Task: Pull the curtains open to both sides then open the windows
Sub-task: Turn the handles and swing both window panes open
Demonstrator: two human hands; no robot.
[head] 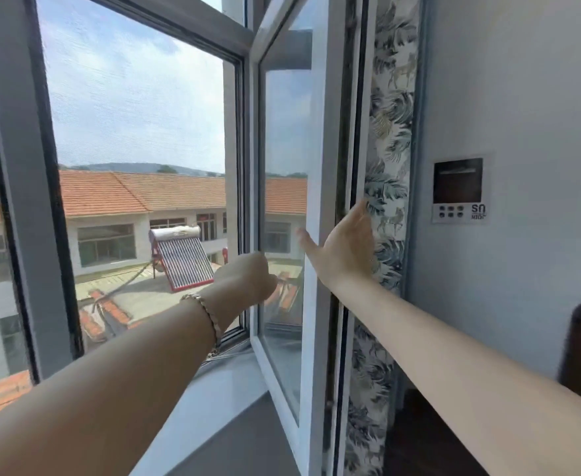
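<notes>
Two hands are on the open window sash (311,187), which stands swung inward, nearly edge-on to the camera. Nearest, both forearms reach across the sill (213,400). The left hand (248,276), bracelet (203,317) at the wrist, is closed in a fist at the sash's near frame edge; what it grips is hidden. The right hand (345,249) is open, palm flat against the sash's far side, fingers spread. Just behind it the patterned curtain (388,166) hangs gathered against the wall, clear of the glass. Beyond, the fixed frame's opening (138,132) shows what appears to be an insect screen and rooftops.

Risk assessment: pushed further, the sash could pinch the curtain or the right hand against the wall; a sudden release may let it swing back.
</notes>
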